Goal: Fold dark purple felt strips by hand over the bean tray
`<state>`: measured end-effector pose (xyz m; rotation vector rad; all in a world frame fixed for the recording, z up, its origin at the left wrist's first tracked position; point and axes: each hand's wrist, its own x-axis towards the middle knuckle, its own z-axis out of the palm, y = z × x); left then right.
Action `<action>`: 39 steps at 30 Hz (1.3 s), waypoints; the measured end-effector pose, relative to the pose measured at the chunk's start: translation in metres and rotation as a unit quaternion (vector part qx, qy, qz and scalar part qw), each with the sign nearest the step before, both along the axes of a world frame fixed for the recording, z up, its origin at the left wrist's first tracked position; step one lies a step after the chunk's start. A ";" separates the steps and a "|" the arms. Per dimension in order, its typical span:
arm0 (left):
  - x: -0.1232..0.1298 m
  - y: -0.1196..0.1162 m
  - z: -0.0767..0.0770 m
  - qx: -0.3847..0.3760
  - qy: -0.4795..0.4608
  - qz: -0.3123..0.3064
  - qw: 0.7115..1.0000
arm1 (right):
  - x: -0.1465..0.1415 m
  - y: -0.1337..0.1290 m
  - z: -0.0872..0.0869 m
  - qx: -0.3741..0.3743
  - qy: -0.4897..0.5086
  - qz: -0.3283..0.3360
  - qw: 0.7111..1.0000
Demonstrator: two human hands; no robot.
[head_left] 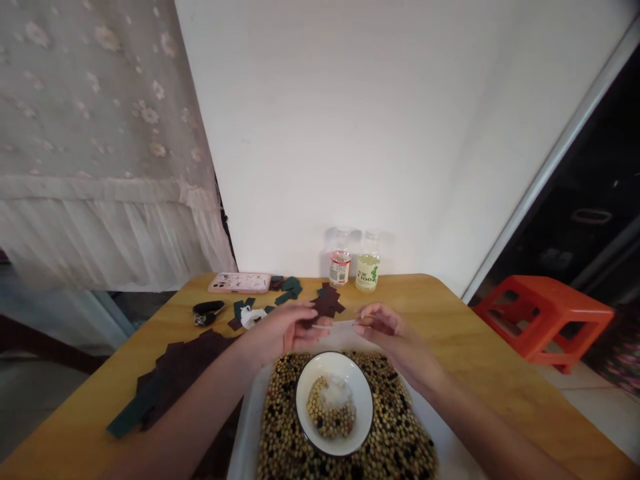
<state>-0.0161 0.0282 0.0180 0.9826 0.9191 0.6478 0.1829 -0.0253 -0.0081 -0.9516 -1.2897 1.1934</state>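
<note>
Pale strip (334, 326), left hand (280, 335), right hand (393, 335), ends unclear

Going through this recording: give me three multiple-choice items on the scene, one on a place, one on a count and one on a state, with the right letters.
1. Where is the white bowl?
A) Beside the phone
B) On the beans in the tray
C) On the floor

2. How many bottles stand at the table's far edge?
A) One
B) Four
C) Two

3. How does the orange stool stand?
A) Upright on its legs
B) On its side
C) Upside down

Answers:
1. B, the bowl rests on the beans.
2. C, a red-labelled bottle and a green-labelled bottle show.
3. A, its seat is on top, its legs below.
</note>
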 end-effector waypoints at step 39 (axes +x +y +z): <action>0.008 -0.048 -0.022 -0.097 -0.068 -0.187 0.975 | -0.013 -0.020 0.008 0.206 -0.311 0.014 0.928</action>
